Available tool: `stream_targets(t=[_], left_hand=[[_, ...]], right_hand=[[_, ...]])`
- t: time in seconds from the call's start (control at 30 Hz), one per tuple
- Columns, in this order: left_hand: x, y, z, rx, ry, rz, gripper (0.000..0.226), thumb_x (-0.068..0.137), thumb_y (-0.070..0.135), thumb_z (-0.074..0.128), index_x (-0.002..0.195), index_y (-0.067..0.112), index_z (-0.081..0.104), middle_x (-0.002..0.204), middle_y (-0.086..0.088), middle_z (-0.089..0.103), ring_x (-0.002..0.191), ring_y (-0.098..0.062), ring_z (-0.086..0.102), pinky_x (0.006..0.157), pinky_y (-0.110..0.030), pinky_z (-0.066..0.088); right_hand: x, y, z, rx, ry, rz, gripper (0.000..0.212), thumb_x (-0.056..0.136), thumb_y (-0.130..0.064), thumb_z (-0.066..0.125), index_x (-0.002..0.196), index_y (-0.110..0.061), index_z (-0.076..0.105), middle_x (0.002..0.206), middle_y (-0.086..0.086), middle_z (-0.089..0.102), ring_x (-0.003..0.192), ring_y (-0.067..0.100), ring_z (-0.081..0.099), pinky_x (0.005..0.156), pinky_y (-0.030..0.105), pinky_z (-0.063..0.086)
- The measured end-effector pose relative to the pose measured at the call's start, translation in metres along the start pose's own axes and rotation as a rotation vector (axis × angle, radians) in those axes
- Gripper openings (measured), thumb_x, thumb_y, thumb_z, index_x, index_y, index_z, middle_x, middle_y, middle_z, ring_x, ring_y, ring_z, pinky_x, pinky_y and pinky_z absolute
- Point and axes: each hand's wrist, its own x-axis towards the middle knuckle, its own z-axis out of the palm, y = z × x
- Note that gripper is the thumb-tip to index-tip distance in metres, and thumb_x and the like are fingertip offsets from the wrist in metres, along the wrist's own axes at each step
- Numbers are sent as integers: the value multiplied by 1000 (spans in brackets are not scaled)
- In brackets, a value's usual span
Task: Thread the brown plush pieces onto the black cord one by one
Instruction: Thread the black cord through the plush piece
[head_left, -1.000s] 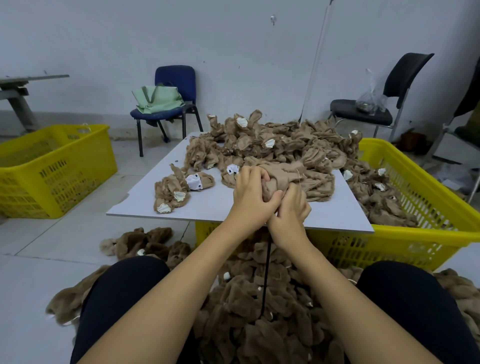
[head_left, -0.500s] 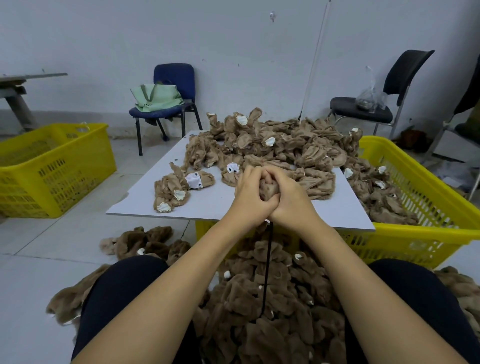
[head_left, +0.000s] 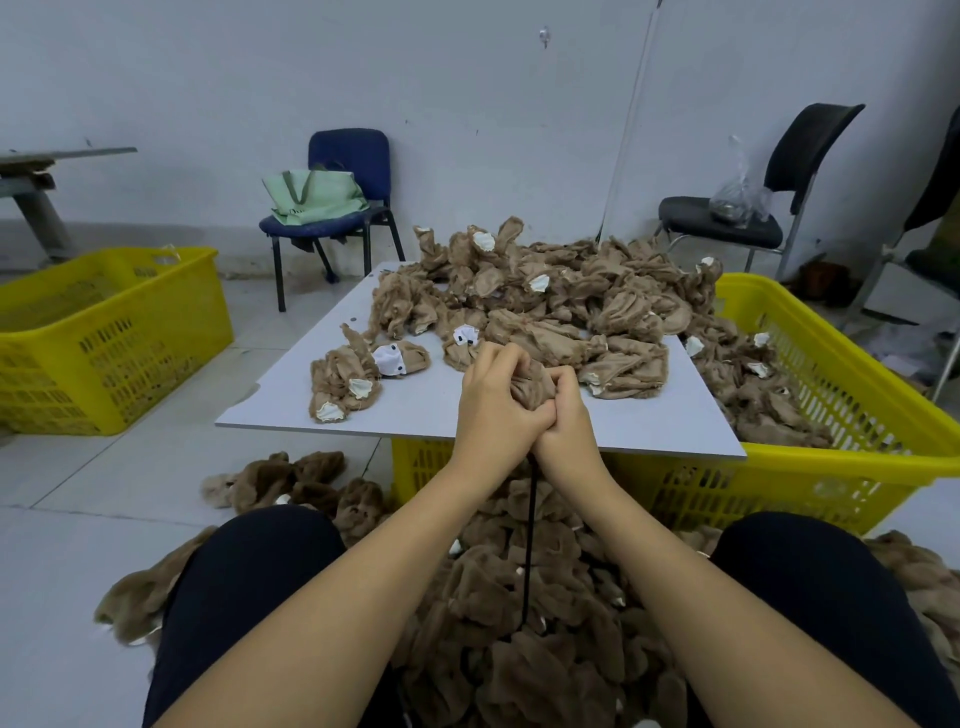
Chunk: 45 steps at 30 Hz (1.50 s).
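Since the earlier frames, one plush piece (head_left: 530, 387) had been drawn off the pile (head_left: 571, 306) and bunched between both hands. The left hand (head_left: 493, 410) and right hand (head_left: 563, 421) were closed on it together above the cord (head_left: 529, 545), which hung to the strung heap (head_left: 519, 649); threading was judged underway.

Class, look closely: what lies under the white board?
A yellow crate supports the white board; brown plush pieces spill onto the floor beside it. The crate's contents beneath the board are hidden.

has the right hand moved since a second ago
Yes. The right hand has come up from below the white board's near edge to over it, closed with the left hand on a plush piece.
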Motion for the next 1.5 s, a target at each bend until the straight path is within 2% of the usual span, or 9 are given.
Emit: stream_targets(t=[0.4,0.53,0.7,0.9,1.0,1.1,1.37,1.43,1.5], left_hand=[[-1,-1,-8,255,52,352,23,82,10,76,104,7,70,98,-5,58,87,-22,56,66,-36,52],[1,-1,-7,304,29,410,21,81,5,71,102,5,70,100,-6,62,86,-22,55,65,-38,51],[-7,-2,-1,264,34,253,32,86,11,72,117,12,70,98,-1,59,88,-19,55,67,-31,49],[-12,-2,-5,291,-50,133,34,86,20,68,120,14,67,103,1,55,90,-16,56,71,-30,51],[2,-1,-22,106,-204,111,25,84,34,55,95,18,70,88,5,51,78,-10,51,64,-25,43],[27,-9,-33,103,-239,38,34,87,45,57,66,18,57,72,5,51,68,-10,52,60,-30,41],[27,-26,6,150,-228,-130,36,86,35,67,67,17,41,70,2,42,67,-14,41,58,-34,30],[20,-34,13,-26,-251,-236,18,88,32,66,82,19,55,81,8,46,77,-11,47,65,-29,36],[13,-39,15,-164,-290,-361,38,88,33,64,122,18,60,103,11,57,98,-8,57,80,-27,46]], right_hand=[[0,-14,-16,-271,-41,-131,48,84,-23,65,120,-37,36,90,-9,66,74,8,64,55,37,52],[9,-23,-25,-454,-94,-285,58,85,-30,58,136,-42,33,99,-18,61,75,6,59,57,23,45],[11,-9,-19,-401,-96,-152,25,90,-26,60,106,-31,42,80,-10,61,68,4,59,53,31,43],[1,-7,-4,-192,-48,12,38,78,-60,58,101,-34,42,86,-18,66,74,-3,62,54,19,47],[-4,-5,-6,-98,-61,11,38,81,-49,66,106,-35,41,93,-30,65,80,-4,66,60,19,52],[-6,-5,0,-85,-139,25,51,84,-44,71,124,-30,44,99,-12,69,93,4,69,73,28,59],[-9,2,8,-126,-132,88,44,86,-10,69,124,-13,47,100,5,67,92,13,68,76,45,61],[-10,7,9,-141,-124,126,42,86,-6,68,119,-15,44,102,2,64,93,10,66,74,39,60],[-12,12,13,-138,-120,162,40,86,-3,67,114,-16,42,103,1,63,93,10,66,73,35,60]])
